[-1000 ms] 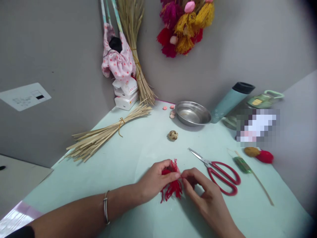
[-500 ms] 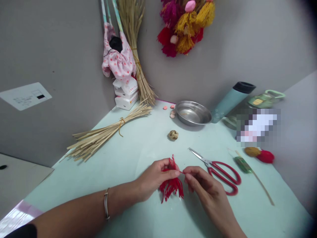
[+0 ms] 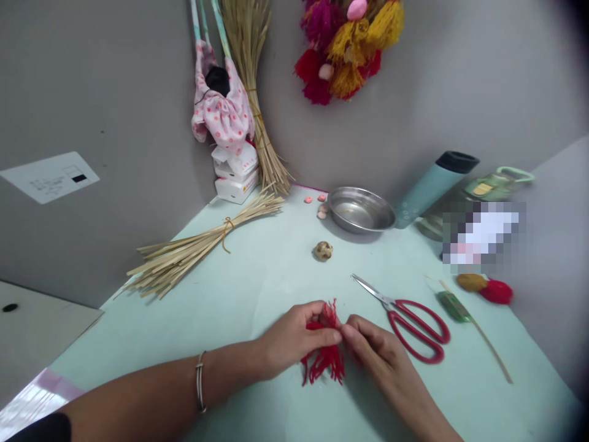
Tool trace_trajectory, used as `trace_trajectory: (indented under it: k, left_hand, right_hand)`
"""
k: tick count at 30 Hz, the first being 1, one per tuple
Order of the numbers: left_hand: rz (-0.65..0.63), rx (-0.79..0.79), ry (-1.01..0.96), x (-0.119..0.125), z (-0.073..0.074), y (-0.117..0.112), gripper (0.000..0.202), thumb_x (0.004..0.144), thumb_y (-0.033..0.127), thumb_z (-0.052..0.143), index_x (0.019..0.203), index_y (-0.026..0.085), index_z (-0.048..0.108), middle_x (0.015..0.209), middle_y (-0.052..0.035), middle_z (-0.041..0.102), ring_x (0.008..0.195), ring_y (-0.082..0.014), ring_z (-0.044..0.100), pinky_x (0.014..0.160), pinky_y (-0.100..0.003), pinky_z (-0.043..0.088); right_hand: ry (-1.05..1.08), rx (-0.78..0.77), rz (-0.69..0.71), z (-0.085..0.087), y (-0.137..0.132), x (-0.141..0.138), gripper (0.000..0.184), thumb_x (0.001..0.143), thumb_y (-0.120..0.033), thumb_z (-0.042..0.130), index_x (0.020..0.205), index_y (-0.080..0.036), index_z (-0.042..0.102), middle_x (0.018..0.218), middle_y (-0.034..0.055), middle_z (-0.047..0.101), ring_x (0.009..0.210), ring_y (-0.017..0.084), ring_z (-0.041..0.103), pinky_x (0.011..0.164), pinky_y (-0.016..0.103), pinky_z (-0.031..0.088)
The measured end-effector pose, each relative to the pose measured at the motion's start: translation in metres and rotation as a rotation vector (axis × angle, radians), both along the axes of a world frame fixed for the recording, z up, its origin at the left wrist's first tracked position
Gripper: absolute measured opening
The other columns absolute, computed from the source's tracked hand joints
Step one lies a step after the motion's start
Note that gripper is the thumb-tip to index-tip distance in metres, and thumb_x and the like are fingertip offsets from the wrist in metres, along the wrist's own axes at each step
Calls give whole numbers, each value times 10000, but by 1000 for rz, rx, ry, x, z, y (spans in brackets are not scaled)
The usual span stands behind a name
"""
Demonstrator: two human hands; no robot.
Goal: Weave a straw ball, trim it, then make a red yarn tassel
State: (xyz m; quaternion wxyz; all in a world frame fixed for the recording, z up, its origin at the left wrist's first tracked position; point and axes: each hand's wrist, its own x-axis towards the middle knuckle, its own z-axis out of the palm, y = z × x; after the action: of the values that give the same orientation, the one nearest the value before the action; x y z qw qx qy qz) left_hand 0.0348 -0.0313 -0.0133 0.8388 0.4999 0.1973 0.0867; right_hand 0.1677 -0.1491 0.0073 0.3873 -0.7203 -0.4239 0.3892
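My left hand [image 3: 292, 341] pinches a red yarn tassel [image 3: 326, 366] between thumb and fingers. Loose strands hang below the grip, and a short frayed tuft sticks up above it. Close against the left thumb tip, the thumb and forefinger of my right hand [image 3: 384, 356] are pressed together on a strand of the same yarn, mostly hidden by the fingers. Red-handled scissors [image 3: 391, 302] lie just beyond my right hand, blades pointing away to the left. Farther back sits a speckled quail egg [image 3: 323, 250].
A steel bowl [image 3: 361, 210] stands at the back beside a leaning teal bottle [image 3: 430, 190]. To the left lies a tied straw bundle [image 3: 202, 245]. Mustard and red yarn balls [image 3: 497, 291], a green packet [image 3: 454, 306] and a thin stick [image 3: 490, 350] lie at right. Yarn tassels [image 3: 347, 55] hang above.
Both hands have come slightly toward me with the tassel. My right fingers have moved in against the left thumb, covering the strand that showed between them.
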Motion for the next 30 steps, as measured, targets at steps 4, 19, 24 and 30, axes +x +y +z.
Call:
trace_trajectory:
  k: [4,19,24,30]
  left_hand:
    - [34,-62,20,0,1,3,272,768,358,736,822,154,564,714,30,532,588,-61,459,587,-211,352]
    - [-21,35,73,-1,-1,0,152,747,260,669,806,157,575,659,27,537,568,-77,458,566,-220,342]
    - [-5,-75,117,2,1,2,147,697,250,643,777,147,575,646,18,544,552,-79,469,556,-216,349]
    - [14,-127,49,1,2,3,259,722,321,729,818,140,570,733,8,568,606,-67,498,594,-196,374]
  right_hand:
    - [84,39,-42,-1,-1,5,403,910,-560,511,732,-199,538,642,-34,440,626,145,393,590,277,315]
    - [212,80,-134,-2,-1,-3,180,792,-346,702,755,-193,615,672,-23,535,650,142,454,600,255,346]
    - [219,70,-139,-1,-1,-5,175,792,-336,679,741,-192,592,624,-41,489,602,126,410,562,247,316]
    - [276,64,-148,-3,0,-1,216,800,-374,678,750,-187,584,622,-51,439,589,116,350,548,241,283]
